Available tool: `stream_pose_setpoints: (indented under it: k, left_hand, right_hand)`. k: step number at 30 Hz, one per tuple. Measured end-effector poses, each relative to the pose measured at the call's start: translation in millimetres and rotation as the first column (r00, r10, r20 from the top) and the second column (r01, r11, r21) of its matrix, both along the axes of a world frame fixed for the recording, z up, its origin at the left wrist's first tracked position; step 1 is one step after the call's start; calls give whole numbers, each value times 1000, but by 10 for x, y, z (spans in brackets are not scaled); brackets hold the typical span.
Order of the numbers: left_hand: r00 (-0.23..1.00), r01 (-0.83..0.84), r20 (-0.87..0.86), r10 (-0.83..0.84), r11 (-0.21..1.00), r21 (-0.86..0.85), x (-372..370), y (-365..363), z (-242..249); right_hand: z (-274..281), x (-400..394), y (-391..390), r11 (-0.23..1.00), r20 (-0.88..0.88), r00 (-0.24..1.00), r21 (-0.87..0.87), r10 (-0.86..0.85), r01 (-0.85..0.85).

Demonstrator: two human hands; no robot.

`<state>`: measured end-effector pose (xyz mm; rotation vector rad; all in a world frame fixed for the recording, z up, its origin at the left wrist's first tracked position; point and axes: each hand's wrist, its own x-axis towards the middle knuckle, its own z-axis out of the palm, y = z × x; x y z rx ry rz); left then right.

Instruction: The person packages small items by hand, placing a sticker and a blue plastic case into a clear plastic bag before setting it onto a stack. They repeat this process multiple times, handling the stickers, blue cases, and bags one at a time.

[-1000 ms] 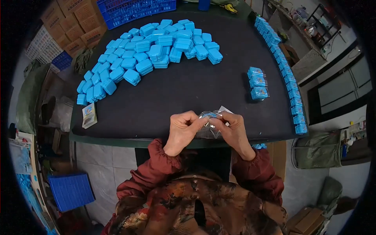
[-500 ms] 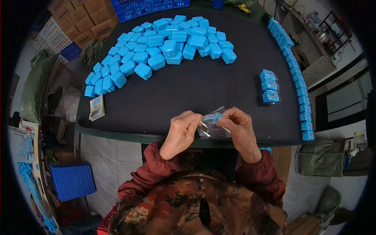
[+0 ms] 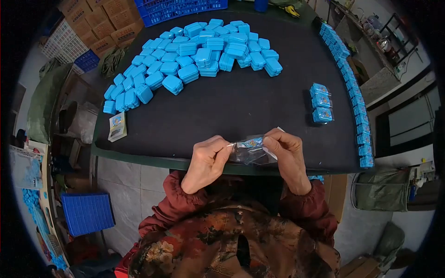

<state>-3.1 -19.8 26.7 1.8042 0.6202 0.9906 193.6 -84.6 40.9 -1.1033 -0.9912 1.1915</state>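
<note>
Bag of clear plastic with blue printing (image 3: 255,156), long axis crosswise, above near edge of flat black tabletop (image 3: 222,106); left hand (image 3: 209,161) pinching its left end, right hand (image 3: 286,149) its right, equally near.

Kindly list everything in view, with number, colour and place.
loose cases: many, blue, table's back and left
wrapped cases: three visible, blue, table's right
case row: many, blue, table's right edge
card stack: one, pale, table's left corner
table: one, black, centre
crates: several, blue or white, left half
cartons: several, brown, upper left
bundles: several, green, both sides
counter items: several, mixed, upper right
clear bag: one, transparent, between hands
left hand: one, red cuff, bag's left end
right hand: one, red cuff, bag's right end
</note>
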Motion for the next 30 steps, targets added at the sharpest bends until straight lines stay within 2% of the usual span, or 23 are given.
stream_pose_setpoints:
  k: [1,2,3,4,5,6,7,8,12,14,15,16,17,18,19,20,21,22,24,26,29,30]
  left_hand:
    - [988,-50,-138,74,984,170,-12,0,-10]
    - [987,-53,-140,77,984,169,-17,-9,-22]
    - [972,-50,-209,106,965,257,-13,-20,-32]
    - [951,-39,-274,139,939,341,-11,-30,-42]
    - [952,-40,-273,139,939,341,-8,-22,-48]
    - [992,0,-129,7,999,54,-7,-6,-52]
    - [996,87,51,-78,970,-226,-12,6,-49]
    - [963,166,261,-59,897,-410,32,-10,-41]
    - [971,207,213,-111,833,-513,-14,18,-72]
    - [964,-14,249,96,951,-310,64,-37,-112]
    - [964,-16,249,98,951,-310,85,-54,-121]
    - [961,-211,161,226,971,-109,99,-70,-127]
    - [925,-377,102,366,920,112,104,-78,-129]
    - [956,-249,148,253,968,-44,103,-73,-94]
    - [956,-251,147,255,967,-44,118,-68,-44]
    - [961,-68,237,145,950,-306,142,-64,7]
    - [935,139,350,63,841,-523,150,-60,34]
    - [951,142,307,11,872,-469,100,-16,-81]
    - [938,143,345,28,877,-458,124,-17,-86]
    - [923,125,381,62,885,-448,139,-18,-75]
    - [958,91,285,16,930,-356,103,82,-63]
    - [974,104,227,-11,911,-399,38,170,-79]
  right_hand:
    - [29,-25,-22,997,44,999,66,-32,29]
    - [40,-46,-35,990,84,994,132,-67,56]
    - [22,-54,-26,990,83,994,132,-66,55]
    - [-7,-59,-19,991,23,998,125,-55,52]
    - [-19,-58,-13,992,-35,998,120,-43,47]
    - [-14,-61,-13,992,-34,999,121,-41,45]
    - [-8,-68,-10,994,-129,991,101,-23,36]
    - [-6,-78,-8,996,-226,974,81,-6,25]
    - [-95,-52,-28,998,-223,974,61,39,-26]
    - [-89,-39,-31,998,-169,985,42,44,-37]
    - [-95,-30,-34,998,-169,985,42,45,-39]
    - [-106,-22,-40,995,-126,989,67,81,-73]
    - [-113,-22,-45,990,-83,990,91,115,-108]
    - [-92,-46,-45,990,-83,990,93,118,-110]
    - [-51,-89,-52,993,-67,994,80,89,-84]
    - [-32,-117,-62,996,-52,997,68,62,-58]
    - [-49,-125,-66,996,-53,996,70,66,-62]
    - [-75,-131,-62,990,-43,992,83,115,-111]
    - [-72,-163,-63,981,-34,984,97,174,-170]
    - [-12,-226,-62,965,-55,965,-43,258,-260]
    - [-139,-166,-105,958,-56,962,-93,265,-270]
    - [-128,-174,-122,955,-60,960,-93,275,-280]
